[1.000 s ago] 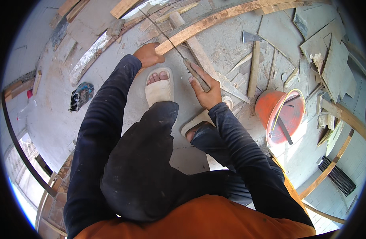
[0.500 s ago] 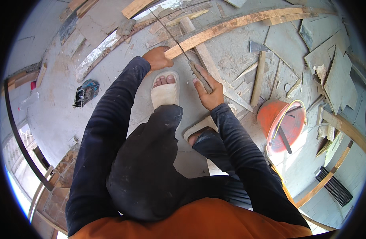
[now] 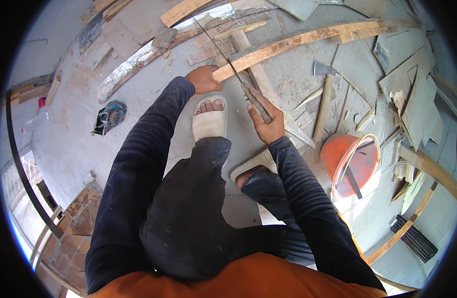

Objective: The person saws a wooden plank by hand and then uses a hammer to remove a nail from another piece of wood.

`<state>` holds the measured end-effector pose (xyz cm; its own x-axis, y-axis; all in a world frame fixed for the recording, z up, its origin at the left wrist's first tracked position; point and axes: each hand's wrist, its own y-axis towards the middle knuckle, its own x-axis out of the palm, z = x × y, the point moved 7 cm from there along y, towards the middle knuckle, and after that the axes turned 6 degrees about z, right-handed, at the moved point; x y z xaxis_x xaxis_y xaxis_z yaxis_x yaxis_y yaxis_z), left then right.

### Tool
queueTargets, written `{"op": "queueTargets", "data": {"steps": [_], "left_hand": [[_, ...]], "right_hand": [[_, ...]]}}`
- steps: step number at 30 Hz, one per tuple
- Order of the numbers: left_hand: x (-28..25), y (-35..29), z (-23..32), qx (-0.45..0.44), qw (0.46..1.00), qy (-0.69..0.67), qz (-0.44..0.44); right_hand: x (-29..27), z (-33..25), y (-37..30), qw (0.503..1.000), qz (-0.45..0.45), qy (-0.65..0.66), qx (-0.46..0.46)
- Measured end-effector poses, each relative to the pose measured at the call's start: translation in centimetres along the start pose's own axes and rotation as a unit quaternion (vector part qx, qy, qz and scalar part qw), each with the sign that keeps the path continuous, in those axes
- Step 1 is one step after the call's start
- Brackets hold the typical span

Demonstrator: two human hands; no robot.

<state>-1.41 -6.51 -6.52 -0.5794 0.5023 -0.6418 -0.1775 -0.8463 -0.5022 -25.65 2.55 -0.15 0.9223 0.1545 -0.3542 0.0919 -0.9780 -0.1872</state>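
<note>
My left hand point(image 3: 204, 80) is closed round the near end of a long wooden plank point(image 3: 288, 45), which runs off to the far right. In my right hand point(image 3: 266, 115) is the wooden handle of a handsaw point(image 3: 219, 49). Its thin dark blade lies across the plank, a little to the right of my left hand, and points to the far left. Beneath the plank a flatter, greyish board point(image 3: 261, 82) lies crosswise. Just below my left hand is my sandalled foot.
A hatchet point(image 3: 323, 94) lies to the right among wood scraps. An orange bucket point(image 3: 340, 161) with tools in it stands at right, near broken panels point(image 3: 412, 94). A dark open bag or box point(image 3: 109, 117) sits at left. More timber point(image 3: 184, 12) lies at the far side.
The view has shifted slightly. The saw's blade still crosses the plank, with its handle a little lower and further right. Both hands keep their holds.
</note>
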Motion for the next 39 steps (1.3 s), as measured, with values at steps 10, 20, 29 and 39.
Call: {"op": "queueTargets", "data": {"steps": [10,20,29,39], "left_hand": [[1.7,-2.2,-1.7,-0.016,1.000,-0.025,0.004],[2.1,-0.7,-2.5,0.003,0.999,-0.034,0.026],[2.6,-2.0,-0.5,-0.016,1.000,0.002,0.022],[2.4,-2.2,-1.9,-0.016,0.999,-0.030,0.016]], "right_hand": [[-9.5,-0.7,-15.8,0.996,-0.009,-0.045,0.081],[-5.2,-0.2,-8.9,0.998,0.016,-0.043,0.033],[-1.6,-0.2,-4.2,0.998,0.011,-0.064,0.024],[-7.7,0.4,-13.4,0.997,0.007,-0.063,0.052]]}}
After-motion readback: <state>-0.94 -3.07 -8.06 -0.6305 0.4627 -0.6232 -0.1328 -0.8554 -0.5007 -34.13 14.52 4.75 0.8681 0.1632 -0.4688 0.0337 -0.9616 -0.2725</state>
